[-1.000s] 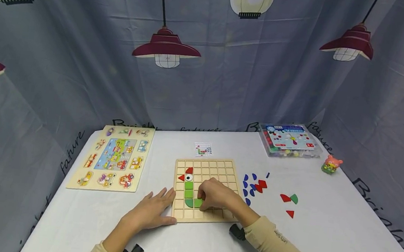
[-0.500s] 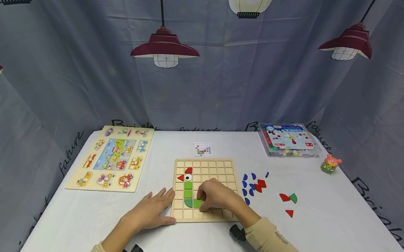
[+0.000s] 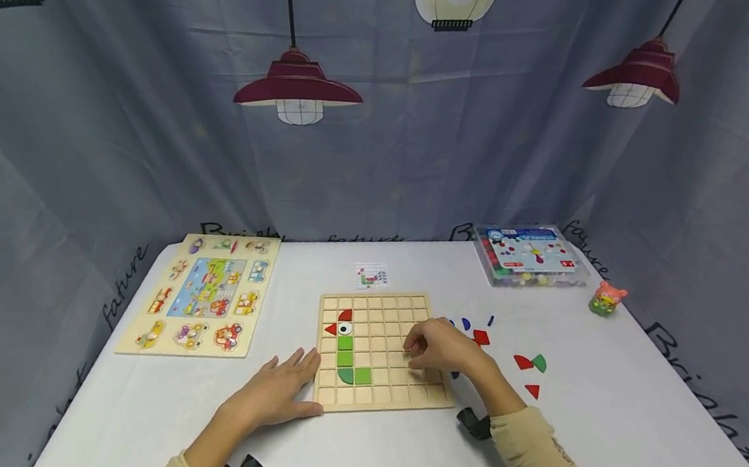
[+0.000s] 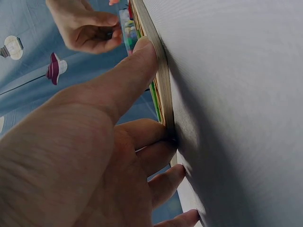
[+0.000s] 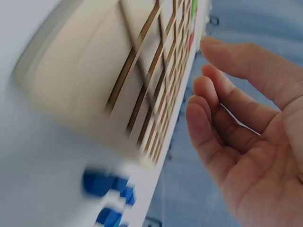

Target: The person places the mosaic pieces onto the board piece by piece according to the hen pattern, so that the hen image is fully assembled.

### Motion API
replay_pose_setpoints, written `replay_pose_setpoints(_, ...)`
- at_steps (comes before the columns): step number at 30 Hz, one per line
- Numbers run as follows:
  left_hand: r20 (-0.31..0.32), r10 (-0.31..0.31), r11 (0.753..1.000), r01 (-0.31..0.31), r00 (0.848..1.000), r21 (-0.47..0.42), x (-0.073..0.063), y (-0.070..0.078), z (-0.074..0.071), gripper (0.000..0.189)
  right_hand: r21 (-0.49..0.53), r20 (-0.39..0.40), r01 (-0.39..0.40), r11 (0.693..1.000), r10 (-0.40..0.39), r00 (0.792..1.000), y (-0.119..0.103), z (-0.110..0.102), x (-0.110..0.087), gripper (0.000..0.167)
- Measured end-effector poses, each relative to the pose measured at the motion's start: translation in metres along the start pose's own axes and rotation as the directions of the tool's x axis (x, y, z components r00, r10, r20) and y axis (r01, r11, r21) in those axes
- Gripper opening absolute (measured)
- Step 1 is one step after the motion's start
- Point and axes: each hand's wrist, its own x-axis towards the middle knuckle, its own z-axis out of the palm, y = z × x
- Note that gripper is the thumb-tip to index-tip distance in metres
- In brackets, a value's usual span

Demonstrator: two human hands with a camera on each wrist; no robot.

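Note:
A wooden grid board lies on the table. Along its left side are a red quarter-round piece, a red triangle, an eye piece, green squares and a green quarter-round. Another green square lies beside that quarter-round. My left hand rests at the board's near left corner, with the thumb against its edge in the left wrist view. Above the board's right part is my right hand, its fingers loosely bent and nothing between them in the right wrist view.
Blue pieces and red pieces lie right of the board, a green piece farther out. Behind the board is a picture card. A vehicle puzzle lies left; a plastic box and small figurine stand back right.
My right hand has left the green square beside the quarter-round and moved right across the board, uncovering that square. My left hand keeps its place at the corner.

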Motion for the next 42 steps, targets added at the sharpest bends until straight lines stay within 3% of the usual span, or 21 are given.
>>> replay_pose_setpoints(12,-0.009,0.009,0.999,-0.010,1.000,-0.034,-0.004,-0.003,0.005,0.086,0.082,0.005,-0.024,0.996,0.024,1.000,0.046,-0.010,-0.021,0.023)
replay_pose_setpoints(17,-0.002,0.012,1.000,-0.012,1.000,-0.021,-0.003,-0.002,0.004,0.086,0.071,-0.013,-0.106,0.992,0.107,0.994,0.068,-0.022,-0.034,0.023)
replay_pose_setpoints(26,-0.008,0.018,1.000,-0.018,1.000,-0.016,-0.002,0.000,-0.001,0.086,0.121,-0.019,-0.253,0.960,0.257,0.966,0.111,-0.050,-0.057,0.025)
replay_pose_setpoints(34,-0.009,0.003,1.000,-0.004,1.000,-0.013,-0.004,0.001,-0.002,0.086,0.154,-0.001,-0.288,0.945,0.292,0.957,0.145,-0.072,-0.075,0.030)
replay_pose_setpoints(42,-0.009,0.007,1.000,-0.008,1.000,-0.024,-0.005,0.001,-0.002,0.087,0.134,-0.022,-0.330,0.934,0.336,0.942,0.171,-0.080,-0.089,0.035)
